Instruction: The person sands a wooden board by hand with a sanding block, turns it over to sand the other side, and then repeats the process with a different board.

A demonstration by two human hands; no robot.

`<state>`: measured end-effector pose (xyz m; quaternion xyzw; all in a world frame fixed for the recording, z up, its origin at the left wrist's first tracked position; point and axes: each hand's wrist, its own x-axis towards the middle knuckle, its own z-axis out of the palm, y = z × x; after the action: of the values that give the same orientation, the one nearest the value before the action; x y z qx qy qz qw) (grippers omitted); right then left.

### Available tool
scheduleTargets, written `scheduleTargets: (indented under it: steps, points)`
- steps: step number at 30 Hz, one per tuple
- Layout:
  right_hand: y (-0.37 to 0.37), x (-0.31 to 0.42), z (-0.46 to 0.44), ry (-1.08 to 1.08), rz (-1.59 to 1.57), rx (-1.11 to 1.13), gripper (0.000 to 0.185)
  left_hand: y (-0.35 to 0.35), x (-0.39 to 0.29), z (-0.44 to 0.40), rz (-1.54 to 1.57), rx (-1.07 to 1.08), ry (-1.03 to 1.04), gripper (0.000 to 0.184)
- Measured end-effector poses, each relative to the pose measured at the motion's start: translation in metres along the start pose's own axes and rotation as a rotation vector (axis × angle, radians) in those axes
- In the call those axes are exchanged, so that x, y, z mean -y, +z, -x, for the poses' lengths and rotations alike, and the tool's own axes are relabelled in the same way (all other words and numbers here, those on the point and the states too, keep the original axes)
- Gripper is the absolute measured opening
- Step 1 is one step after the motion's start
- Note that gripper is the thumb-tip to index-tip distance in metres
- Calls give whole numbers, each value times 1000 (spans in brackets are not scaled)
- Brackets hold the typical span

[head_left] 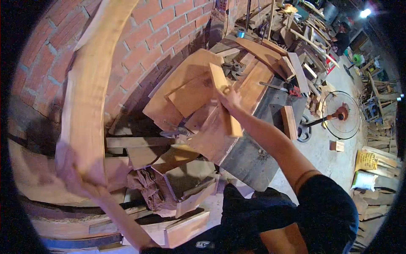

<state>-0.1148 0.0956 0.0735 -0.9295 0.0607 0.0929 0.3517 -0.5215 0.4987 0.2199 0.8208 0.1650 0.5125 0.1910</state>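
Evidently, the right hand (229, 100) gripped a short timber (218, 76) over the workbench (249, 165); some fingers were hidden, and whether timber and workbench touched was unclear. The left hand (79, 180), blurred, clasped the lower end of a long plank (89, 97) before the brick wall (148, 34); the plank's upper end was cut off by the view's edge.

long plank (88, 110): top cut off | left hand (79, 182): blurred | yellow sack (366, 161): print too small to read
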Motion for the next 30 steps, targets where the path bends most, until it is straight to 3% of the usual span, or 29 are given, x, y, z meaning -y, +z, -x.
scheduleTargets:
  steps: [1,3,4,6,7,10,11,13,14,16,18,20,21,23,24,26,27,29,30]
  points:
    - [17,17,-13,-2,-2,-2,86,-12,0,10,1,-3,2,53]
    - [46,40,-35,196,-25,-146,93,-25,-12,28,567,-366,-671,52]
    - [59,38,-51,197,-23,-141,93,-27,-28,27,562,-365,-673,52]
    - [83,36,-63,182,20,-253,97,-39,-60,21,593,-509,-894,54]
    - [90,33,-55,187,26,-241,97,-49,-49,30,587,-495,-838,59]
    - [99,14,-24,315,-136,-137,73,-54,-53,38,538,-533,-866,59]
    - [114,2,-23,276,-107,-213,58,-57,-46,47,542,-537,-875,59]
    - [117,19,-14,329,-62,-156,57,-59,-36,56,274,-398,-687,60]
    - [119,31,-8,379,-27,-94,56,-54,-39,52,281,-389,-682,60]
    - [158,28,-44,492,-161,-146,58,-25,-85,22,444,-562,-932,52]
    - [161,32,-53,598,-291,-199,61,-16,-101,17,461,-551,-959,52]
    - [136,44,-23,234,-196,117,62,-17,-95,20,466,-530,-987,52]
    - [138,35,-26,248,-199,115,62,-25,-79,29,564,-476,-963,56]
    - [144,14,-39,-113,-178,351,60,-25,-79,31,663,-408,-938,61]
    - [117,22,-13,-104,-184,346,60,-14,-95,26,629,-445,-956,60]
    - [61,26,40,-252,116,64,63,3,-119,19,599,-472,-976,60]
    - [58,8,39,-266,93,38,58,10,-129,18,674,-503,-1031,60]
    - [35,-45,29,-369,-382,138,69,11,-121,31,751,-520,-1093,60]
    - [9,-65,34,-382,-533,100,65,9,-91,53,775,-383,-1032,60]
